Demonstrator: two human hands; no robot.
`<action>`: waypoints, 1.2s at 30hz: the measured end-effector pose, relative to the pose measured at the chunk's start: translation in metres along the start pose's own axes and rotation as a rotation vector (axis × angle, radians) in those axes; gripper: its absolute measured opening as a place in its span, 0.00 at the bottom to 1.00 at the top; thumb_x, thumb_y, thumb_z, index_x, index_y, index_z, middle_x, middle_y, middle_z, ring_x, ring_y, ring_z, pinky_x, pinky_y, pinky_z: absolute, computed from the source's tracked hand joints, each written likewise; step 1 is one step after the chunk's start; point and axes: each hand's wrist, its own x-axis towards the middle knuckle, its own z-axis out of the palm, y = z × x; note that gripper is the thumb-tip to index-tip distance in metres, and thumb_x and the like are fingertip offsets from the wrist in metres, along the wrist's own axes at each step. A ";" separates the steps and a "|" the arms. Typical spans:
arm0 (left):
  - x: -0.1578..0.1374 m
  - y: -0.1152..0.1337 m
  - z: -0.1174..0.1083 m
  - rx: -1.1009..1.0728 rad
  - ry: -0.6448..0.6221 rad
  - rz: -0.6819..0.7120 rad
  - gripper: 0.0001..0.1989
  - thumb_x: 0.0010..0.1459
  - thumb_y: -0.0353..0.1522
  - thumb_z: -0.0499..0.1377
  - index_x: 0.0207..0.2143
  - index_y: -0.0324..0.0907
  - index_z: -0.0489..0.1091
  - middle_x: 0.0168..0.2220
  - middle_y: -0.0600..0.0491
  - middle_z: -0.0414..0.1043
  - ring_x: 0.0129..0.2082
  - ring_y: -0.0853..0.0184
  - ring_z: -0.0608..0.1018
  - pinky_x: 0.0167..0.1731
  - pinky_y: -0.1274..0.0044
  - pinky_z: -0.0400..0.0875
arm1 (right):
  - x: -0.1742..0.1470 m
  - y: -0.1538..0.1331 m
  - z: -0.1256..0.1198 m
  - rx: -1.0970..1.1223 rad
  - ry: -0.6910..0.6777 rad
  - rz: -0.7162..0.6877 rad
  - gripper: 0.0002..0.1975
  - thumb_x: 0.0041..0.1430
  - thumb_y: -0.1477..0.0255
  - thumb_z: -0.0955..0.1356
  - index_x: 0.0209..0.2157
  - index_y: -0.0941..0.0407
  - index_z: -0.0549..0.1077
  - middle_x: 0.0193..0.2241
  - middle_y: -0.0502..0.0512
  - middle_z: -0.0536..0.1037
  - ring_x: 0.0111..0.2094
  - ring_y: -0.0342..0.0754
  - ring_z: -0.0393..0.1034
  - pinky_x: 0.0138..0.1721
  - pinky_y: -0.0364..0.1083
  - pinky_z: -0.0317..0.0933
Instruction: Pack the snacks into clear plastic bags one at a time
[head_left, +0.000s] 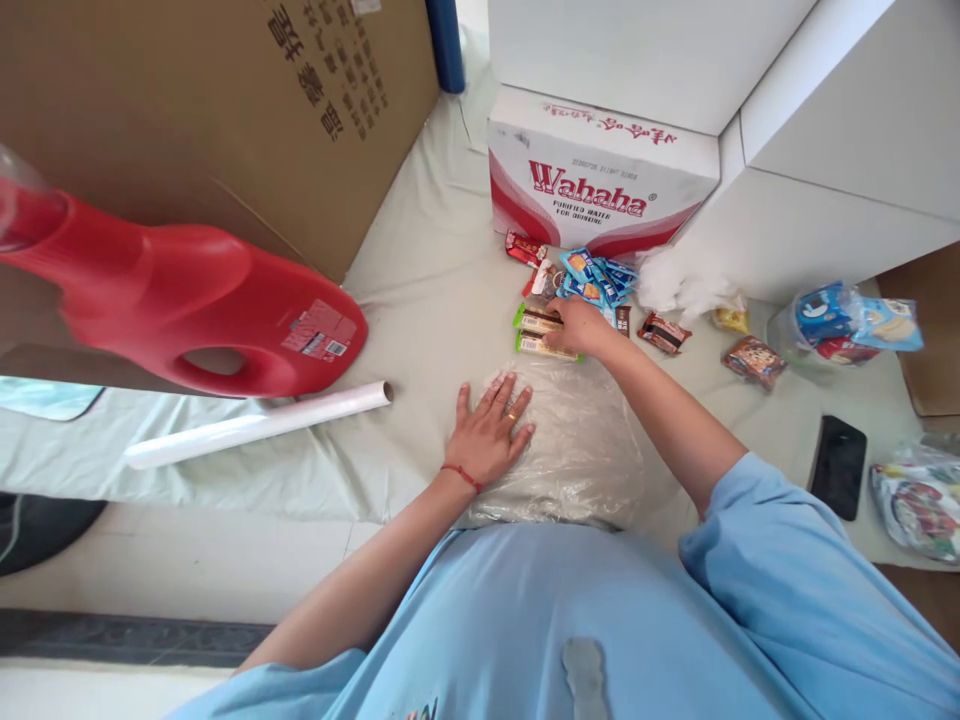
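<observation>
My left hand (491, 432) lies flat with its fingers spread on a sheet of clear plastic film (577, 440). My right hand (581, 325) is at the film's far edge, thumb and fingers closed around the end of a green-tipped snack bar (536, 319). Just below it, touching or nearly so, lies a second green-tipped bar (540, 345). Beyond my fingers are a heap of blue snack packets (596, 275), a red packet (525, 248) and a brown-and-white packet (546, 280), partly hidden by the hand.
A Wahaha water carton (600, 190) stands behind the snacks. To the right are brown packets (664, 333), a crumpled white bag (675, 280), a tub of snacks (791, 325) and a phone (838, 467). On the left lie a film roll (259, 425), red detergent bottle (225, 290) and large cardboard box (247, 130).
</observation>
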 end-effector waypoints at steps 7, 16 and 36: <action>0.000 0.000 0.001 -0.010 0.019 0.011 0.30 0.74 0.46 0.46 0.74 0.51 0.55 0.77 0.47 0.46 0.76 0.55 0.55 0.72 0.46 0.30 | -0.013 0.001 0.004 0.009 0.012 -0.013 0.26 0.60 0.64 0.74 0.58 0.58 0.72 0.52 0.64 0.77 0.51 0.58 0.74 0.51 0.50 0.66; 0.001 0.000 0.001 -0.004 -0.002 -0.001 0.30 0.74 0.46 0.46 0.74 0.52 0.54 0.77 0.47 0.45 0.76 0.54 0.55 0.72 0.45 0.31 | -0.034 -0.025 0.005 -0.138 -0.043 -0.016 0.30 0.60 0.60 0.74 0.59 0.59 0.71 0.59 0.71 0.71 0.51 0.63 0.76 0.48 0.53 0.69; 0.020 0.000 -0.006 -0.048 -0.074 -0.036 0.34 0.73 0.49 0.43 0.76 0.47 0.48 0.77 0.46 0.45 0.77 0.53 0.51 0.71 0.43 0.27 | -0.142 0.053 -0.022 0.152 0.346 0.077 0.25 0.60 0.60 0.71 0.55 0.59 0.72 0.49 0.64 0.78 0.47 0.58 0.72 0.47 0.50 0.64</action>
